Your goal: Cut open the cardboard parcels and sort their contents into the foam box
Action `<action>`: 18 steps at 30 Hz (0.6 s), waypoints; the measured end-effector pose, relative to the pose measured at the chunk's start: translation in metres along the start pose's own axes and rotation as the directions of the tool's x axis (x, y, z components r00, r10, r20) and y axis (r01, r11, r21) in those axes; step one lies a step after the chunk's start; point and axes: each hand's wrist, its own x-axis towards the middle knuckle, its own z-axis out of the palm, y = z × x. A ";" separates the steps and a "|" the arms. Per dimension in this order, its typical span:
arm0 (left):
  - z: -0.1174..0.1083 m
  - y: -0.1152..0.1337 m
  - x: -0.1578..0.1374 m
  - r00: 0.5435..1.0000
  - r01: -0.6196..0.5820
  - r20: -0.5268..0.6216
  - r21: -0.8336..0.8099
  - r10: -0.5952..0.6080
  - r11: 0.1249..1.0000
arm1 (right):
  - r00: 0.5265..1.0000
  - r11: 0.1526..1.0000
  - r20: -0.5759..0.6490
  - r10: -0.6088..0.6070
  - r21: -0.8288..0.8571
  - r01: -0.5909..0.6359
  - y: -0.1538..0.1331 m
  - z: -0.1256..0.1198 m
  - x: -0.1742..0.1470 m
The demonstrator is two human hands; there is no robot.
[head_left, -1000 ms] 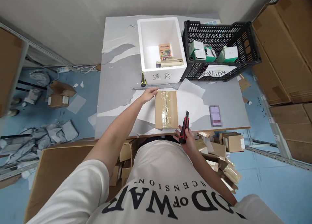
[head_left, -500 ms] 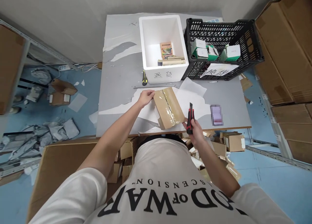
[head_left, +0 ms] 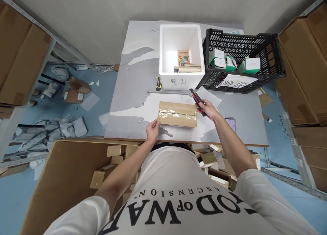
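A taped cardboard box (head_left: 177, 114) lies across the front of the worktable, shiny clear tape along its middle seam. At its left end, my left hand (head_left: 153, 129) pinches the near corner. My right hand (head_left: 209, 109) is wrapped round a red and black utility knife (head_left: 198, 102) beside the box's right end; its tip points up and to the left. Whether the right fingers also touch the box is hard to make out. Torn white paper (head_left: 153, 107) spreads beneath the box.
Behind the box stand a white foam box (head_left: 181, 81) with several booklets and a black plastic crate (head_left: 245, 41) with green-and-white cartons. A yellow-black cutter (head_left: 158, 83) and a phone (head_left: 230, 124) lie on the table (head_left: 135, 78). Below, a large carton (head_left: 68, 173) borders the left side.
The cardboard box has turned from slanted and near-upright to lying crosswise. My left hand moved down to its near left corner. My right hand rose with the knife, now tilted left.
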 end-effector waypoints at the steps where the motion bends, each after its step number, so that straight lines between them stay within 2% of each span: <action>1: -0.001 -0.001 -0.002 1.000 0.005 -0.007 -0.011 -0.005 1.000 | 1.000 1.000 0.013 -0.006 -0.008 0.006 0.001 0.000 0.002; 8: -0.004 0.002 0.000 1.000 -0.007 -0.016 0.021 0.007 1.000 | 0.999 0.997 0.030 -0.024 0.077 0.022 0.015 -0.004 -0.002; 12: -0.007 0.012 0.005 0.994 -0.103 -0.012 0.213 0.107 0.972 | 0.996 0.992 -0.064 -0.067 0.106 0.074 0.024 -0.013 -0.018; 14: -0.007 0.023 0.011 0.973 -0.226 0.054 0.387 0.222 0.894 | 0.986 0.991 -0.122 -0.110 0.060 0.118 0.034 -0.021 -0.033; 15: -0.006 0.030 0.015 0.951 -0.306 0.121 0.472 0.283 0.827 | 0.983 0.992 -0.140 -0.118 0.023 0.123 0.040 -0.025 -0.043; 17: 0.001 0.044 0.024 0.881 -0.474 0.316 0.596 0.352 0.648 | 0.983 0.994 -0.153 -0.103 -0.048 0.097 0.053 -0.033 -0.063; 18: 0.006 0.050 0.028 0.835 -0.550 0.424 0.634 0.350 0.543 | 0.985 0.994 -0.151 -0.088 -0.074 0.078 0.060 -0.035 -0.073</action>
